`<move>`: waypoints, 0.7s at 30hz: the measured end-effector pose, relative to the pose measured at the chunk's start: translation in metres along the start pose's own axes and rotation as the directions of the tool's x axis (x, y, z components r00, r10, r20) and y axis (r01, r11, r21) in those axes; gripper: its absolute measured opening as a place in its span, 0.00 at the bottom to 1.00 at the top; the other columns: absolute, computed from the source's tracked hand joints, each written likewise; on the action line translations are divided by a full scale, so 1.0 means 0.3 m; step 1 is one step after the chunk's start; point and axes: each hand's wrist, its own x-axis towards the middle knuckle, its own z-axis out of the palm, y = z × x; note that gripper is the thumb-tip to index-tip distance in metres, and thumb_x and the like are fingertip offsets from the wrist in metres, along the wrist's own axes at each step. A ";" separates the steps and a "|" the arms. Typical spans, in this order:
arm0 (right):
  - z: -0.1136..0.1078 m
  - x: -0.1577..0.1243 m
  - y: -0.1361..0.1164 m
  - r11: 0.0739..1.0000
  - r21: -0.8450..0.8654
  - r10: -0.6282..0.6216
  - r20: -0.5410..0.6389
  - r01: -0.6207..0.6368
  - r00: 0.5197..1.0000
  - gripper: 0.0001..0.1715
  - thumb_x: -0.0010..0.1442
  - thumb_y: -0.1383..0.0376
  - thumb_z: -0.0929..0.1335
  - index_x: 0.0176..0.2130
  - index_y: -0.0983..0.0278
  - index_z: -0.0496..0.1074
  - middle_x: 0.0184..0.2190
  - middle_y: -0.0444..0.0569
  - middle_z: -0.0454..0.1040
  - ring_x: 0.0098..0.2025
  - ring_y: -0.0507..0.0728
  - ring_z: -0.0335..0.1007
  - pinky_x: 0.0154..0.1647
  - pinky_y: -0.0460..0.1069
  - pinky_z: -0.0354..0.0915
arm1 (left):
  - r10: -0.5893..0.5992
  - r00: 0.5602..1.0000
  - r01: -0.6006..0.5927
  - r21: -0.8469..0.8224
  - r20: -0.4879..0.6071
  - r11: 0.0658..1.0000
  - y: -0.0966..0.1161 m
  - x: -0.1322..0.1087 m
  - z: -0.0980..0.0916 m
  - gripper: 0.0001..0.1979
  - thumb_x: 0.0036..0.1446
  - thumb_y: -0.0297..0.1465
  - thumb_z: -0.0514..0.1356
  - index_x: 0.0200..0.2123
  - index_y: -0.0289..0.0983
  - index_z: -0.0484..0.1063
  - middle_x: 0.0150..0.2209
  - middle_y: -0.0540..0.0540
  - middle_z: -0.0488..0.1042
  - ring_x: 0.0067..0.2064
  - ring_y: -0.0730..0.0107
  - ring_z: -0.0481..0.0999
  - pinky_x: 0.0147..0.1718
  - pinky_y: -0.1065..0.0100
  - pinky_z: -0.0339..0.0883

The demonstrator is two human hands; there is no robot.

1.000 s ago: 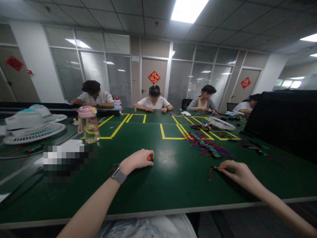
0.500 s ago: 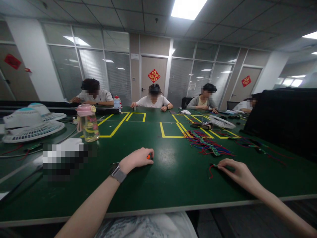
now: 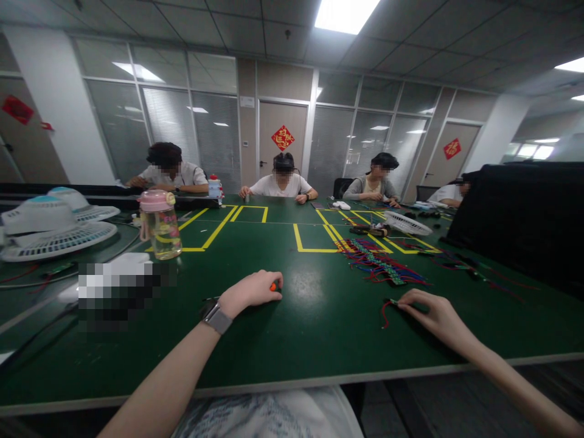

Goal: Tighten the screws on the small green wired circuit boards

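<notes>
My left hand (image 3: 253, 289) rests on the green table, its fingers curled round a small object with an orange part (image 3: 274, 286). Most of that object is hidden, so its kind does not show. To the right, my right hand (image 3: 424, 306) pinches a small circuit board (image 3: 394, 302) between thumb and fingertips, low over the table. A red wire (image 3: 384, 316) curves down from the board towards me. Beyond my right hand lies a row of green circuit boards (image 3: 381, 261) with red and blue wires.
A pink-lidded bottle (image 3: 159, 228) and white fans (image 3: 55, 225) stand at the left. Yellow tape (image 3: 219, 228) marks the green table (image 3: 292, 359). A white fan part (image 3: 407, 223) lies at the right, near a large black object (image 3: 520, 225). Several co-workers sit across the table.
The view has shifted slightly. Both hands keep nearly the same pose and place, the left round the orange-marked object, the right pinching the circuit board.
</notes>
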 end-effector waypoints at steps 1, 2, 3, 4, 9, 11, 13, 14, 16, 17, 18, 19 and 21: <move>-0.001 0.002 0.004 1.000 0.001 0.012 0.007 -0.012 1.000 0.27 0.58 0.43 0.64 0.29 0.62 0.76 0.31 0.53 0.79 0.34 0.61 0.75 0.36 0.52 0.71 | 0.000 1.000 0.000 0.003 -0.002 1.000 0.000 0.000 0.000 0.18 0.54 0.45 0.58 0.46 0.45 0.71 0.47 0.43 0.71 0.44 0.58 0.74 0.42 0.62 0.66; -0.002 0.005 0.010 1.000 -0.001 0.022 0.015 -0.022 1.000 0.26 0.58 0.43 0.65 0.29 0.62 0.76 0.31 0.53 0.79 0.34 0.61 0.76 0.36 0.51 0.71 | 0.001 1.000 0.000 0.006 -0.004 1.000 0.000 0.001 0.001 0.18 0.54 0.45 0.58 0.46 0.45 0.71 0.47 0.44 0.71 0.44 0.58 0.74 0.42 0.62 0.66; -0.002 0.007 0.016 1.000 -0.003 0.028 0.023 -0.028 0.999 0.26 0.58 0.44 0.65 0.29 0.62 0.76 0.31 0.53 0.79 0.34 0.61 0.76 0.36 0.51 0.71 | 0.001 1.000 -0.001 0.008 -0.006 1.000 -0.001 0.002 0.002 0.18 0.54 0.45 0.58 0.46 0.45 0.71 0.47 0.44 0.71 0.43 0.59 0.74 0.41 0.62 0.66; -0.003 0.009 0.022 0.999 -0.006 0.032 0.029 -0.032 0.999 0.26 0.58 0.44 0.65 0.29 0.62 0.76 0.31 0.52 0.79 0.34 0.61 0.76 0.36 0.51 0.71 | 0.000 1.000 0.000 0.009 -0.007 1.000 -0.002 0.003 0.004 0.18 0.54 0.45 0.58 0.46 0.45 0.71 0.47 0.44 0.72 0.43 0.59 0.74 0.41 0.63 0.66; -0.003 0.012 0.033 0.999 -0.018 0.047 0.047 -0.046 0.998 0.24 0.58 0.45 0.65 0.29 0.61 0.76 0.31 0.51 0.79 0.35 0.61 0.76 0.37 0.51 0.71 | 0.003 1.000 -0.003 0.002 -0.011 1.000 -0.008 0.011 0.011 0.17 0.54 0.44 0.59 0.45 0.45 0.71 0.46 0.45 0.72 0.43 0.59 0.74 0.40 0.63 0.66; -0.004 0.011 0.031 0.999 -0.023 0.045 0.040 -0.044 0.998 0.25 0.58 0.45 0.65 0.29 0.61 0.76 0.31 0.51 0.80 0.35 0.61 0.76 0.37 0.51 0.71 | -0.002 1.000 0.002 0.004 -0.010 1.000 -0.008 0.011 0.011 0.17 0.54 0.44 0.58 0.45 0.45 0.71 0.47 0.44 0.72 0.43 0.59 0.74 0.39 0.63 0.66; -0.005 0.011 0.029 0.999 -0.028 0.041 0.020 -0.040 0.999 0.26 0.58 0.43 0.65 0.29 0.61 0.76 0.31 0.51 0.79 0.34 0.61 0.76 0.36 0.51 0.71 | -0.010 1.000 0.010 0.001 -0.006 1.000 -0.007 0.009 0.009 0.18 0.54 0.45 0.58 0.46 0.45 0.71 0.47 0.44 0.72 0.42 0.60 0.75 0.39 0.63 0.66; -0.006 0.011 0.029 0.999 -0.030 0.040 0.011 -0.039 0.999 0.27 0.58 0.43 0.64 0.29 0.61 0.76 0.30 0.52 0.79 0.34 0.61 0.76 0.36 0.51 0.71 | -0.012 1.000 0.012 -0.003 -0.003 1.000 -0.007 0.008 0.008 0.18 0.54 0.45 0.58 0.46 0.45 0.71 0.47 0.44 0.72 0.41 0.60 0.75 0.38 0.63 0.66; -0.006 0.012 0.029 0.999 -0.030 0.038 -0.005 -0.038 0.999 0.27 0.58 0.42 0.64 0.29 0.61 0.76 0.30 0.52 0.79 0.34 0.61 0.76 0.35 0.51 0.71 | -0.010 1.000 0.010 -0.009 0.000 1.000 -0.007 0.007 0.007 0.18 0.54 0.45 0.58 0.46 0.45 0.71 0.47 0.44 0.71 0.42 0.60 0.75 0.39 0.63 0.66; -0.006 0.012 0.029 0.999 -0.029 0.035 -0.010 -0.035 0.999 0.27 0.58 0.42 0.64 0.29 0.61 0.75 0.31 0.52 0.79 0.34 0.61 0.76 0.35 0.51 0.71 | -0.007 1.000 0.007 -0.010 -0.001 1.000 -0.008 0.007 0.007 0.18 0.54 0.45 0.58 0.46 0.46 0.71 0.47 0.44 0.71 0.42 0.60 0.75 0.39 0.63 0.66; -0.006 0.013 0.028 0.999 -0.028 0.032 -0.012 -0.032 0.999 0.27 0.58 0.42 0.64 0.29 0.61 0.75 0.31 0.52 0.79 0.34 0.61 0.76 0.36 0.51 0.71 | -0.006 1.000 0.006 -0.010 -0.001 1.000 -0.008 0.007 0.007 0.18 0.54 0.45 0.58 0.46 0.46 0.71 0.47 0.44 0.71 0.42 0.59 0.75 0.39 0.63 0.66; -0.005 0.013 0.026 0.999 -0.027 0.028 -0.013 -0.028 1.000 0.27 0.58 0.42 0.64 0.29 0.61 0.75 0.31 0.52 0.79 0.34 0.61 0.76 0.36 0.51 0.71 | -0.006 1.000 0.006 -0.010 0.000 1.000 -0.009 0.007 0.006 0.18 0.54 0.45 0.58 0.46 0.46 0.71 0.48 0.44 0.71 0.42 0.59 0.75 0.40 0.63 0.66; -0.003 0.013 0.019 0.999 -0.026 0.024 -0.014 -0.024 1.000 0.27 0.58 0.42 0.64 0.28 0.61 0.75 0.30 0.52 0.79 0.34 0.61 0.76 0.36 0.51 0.71 | -0.011 1.000 0.011 -0.008 0.003 1.000 -0.009 0.007 0.006 0.18 0.54 0.45 0.58 0.46 0.46 0.71 0.48 0.44 0.71 0.43 0.59 0.75 0.40 0.63 0.66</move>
